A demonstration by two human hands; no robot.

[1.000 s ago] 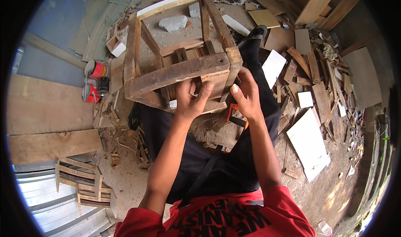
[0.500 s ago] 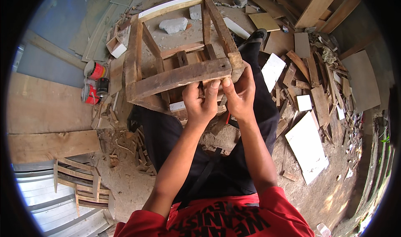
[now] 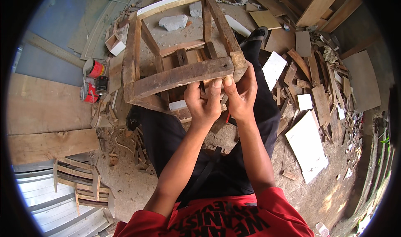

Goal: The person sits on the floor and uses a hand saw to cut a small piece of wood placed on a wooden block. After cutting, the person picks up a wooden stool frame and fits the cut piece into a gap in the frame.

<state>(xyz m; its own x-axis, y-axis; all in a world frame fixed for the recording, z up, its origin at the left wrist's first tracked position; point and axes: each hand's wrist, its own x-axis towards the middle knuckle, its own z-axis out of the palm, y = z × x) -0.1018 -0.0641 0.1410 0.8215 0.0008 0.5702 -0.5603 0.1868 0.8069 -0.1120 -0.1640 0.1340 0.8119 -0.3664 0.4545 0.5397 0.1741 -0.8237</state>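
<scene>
A wooden stool-like frame [image 3: 179,79] of worn brown beams rests tilted over my legs, its open top facing up. One far rail carries a white strip [image 3: 171,5]. My left hand [image 3: 203,102] is closed at the near beam close to its right corner, thumb up against the edge, with fingers curled underneath and partly hidden. Beside it my right hand [image 3: 242,96] grips the same corner, its thumb next to the left thumb and its fingers round the outer side. Whether something small lies between the thumbs I cannot make out.
Wood scraps [image 3: 298,72] and white boards [image 3: 307,147] litter the floor on the right. Paint cans [image 3: 95,68] stand at the left by plywood sheets [image 3: 50,103]. A slatted wooden piece [image 3: 83,180] lies lower left. Grey stone chunks [image 3: 173,22] sit beyond the frame.
The frame has tilted and shifted very slightly, its near left corner a little further left. Both hands keep the same hold at the right corner.
</scene>
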